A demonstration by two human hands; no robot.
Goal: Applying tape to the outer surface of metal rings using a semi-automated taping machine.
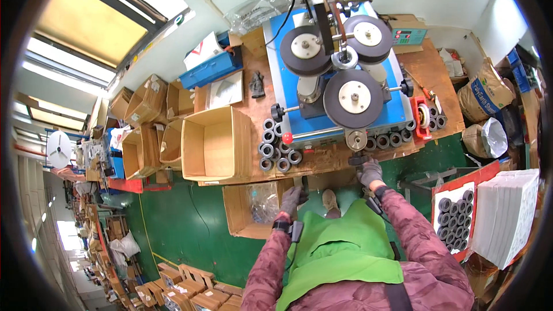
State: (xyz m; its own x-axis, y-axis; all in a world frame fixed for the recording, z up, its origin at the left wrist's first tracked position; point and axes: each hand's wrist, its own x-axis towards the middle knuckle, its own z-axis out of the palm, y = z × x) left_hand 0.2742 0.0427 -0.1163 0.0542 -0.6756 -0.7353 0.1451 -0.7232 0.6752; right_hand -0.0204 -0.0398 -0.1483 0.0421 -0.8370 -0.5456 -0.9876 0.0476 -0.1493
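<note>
My left hand (292,199), in a dark grey glove, is closed at the table's front edge, above an open carton (235,212). At its fingertips is a short dark piece (305,183) that looks like a ring seen edge-on. My right hand (369,173), gloved alike, closes on another dark piece (358,159), which also resembles a ring on edge. Just beyond it, a round metal fitting (356,140) sticks out from the blue machine (294,112). The machine carries three dark grinding wheels (352,99) around a pale metal ring (344,57).
Dark rings (267,150) cluster left of the machine; more rings (395,139) line its front right, by a red tool (421,117). Cartons (210,144) stand at the left. At the right, a red-edged tray (436,196) holds rings beside a white stack (501,219).
</note>
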